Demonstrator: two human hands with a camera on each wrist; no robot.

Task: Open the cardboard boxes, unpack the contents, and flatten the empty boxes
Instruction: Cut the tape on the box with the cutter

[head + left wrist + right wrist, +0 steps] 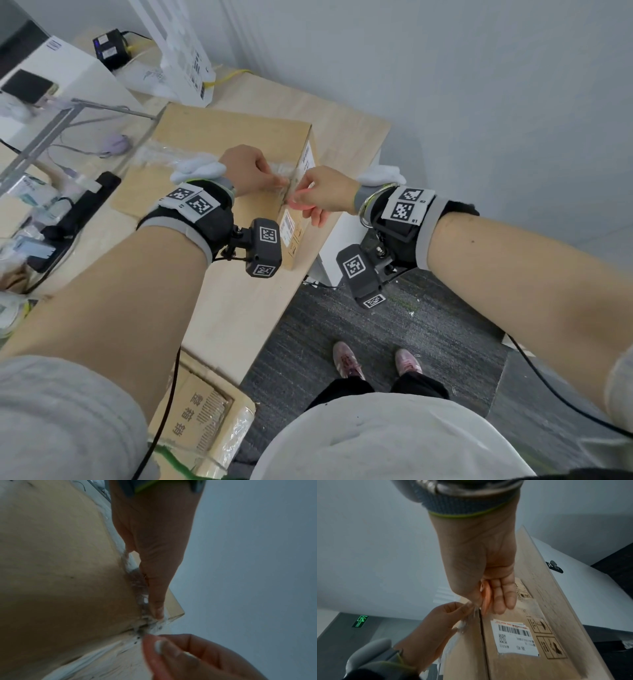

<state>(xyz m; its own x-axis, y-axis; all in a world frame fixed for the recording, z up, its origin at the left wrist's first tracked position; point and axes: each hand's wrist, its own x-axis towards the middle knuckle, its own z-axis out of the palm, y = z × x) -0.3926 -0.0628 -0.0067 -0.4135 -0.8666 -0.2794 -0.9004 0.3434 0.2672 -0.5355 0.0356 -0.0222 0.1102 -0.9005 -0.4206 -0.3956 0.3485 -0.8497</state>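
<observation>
- The cardboard box (219, 144) is sitting sealed on the wooden desk (342, 126), toward 12 o'clock from the person, its end overhanging for easy reach.
- The left hand (248, 171) is pinching the clear tape (282, 169) at the top edge, probably steadying it.
- The right hand (325, 193), at 3 o'clock of it, is pinching the tape's loose end, seemingly to peel it.

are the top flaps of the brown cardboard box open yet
No, the brown cardboard box is shut, clear tape across its top seam.
</observation>
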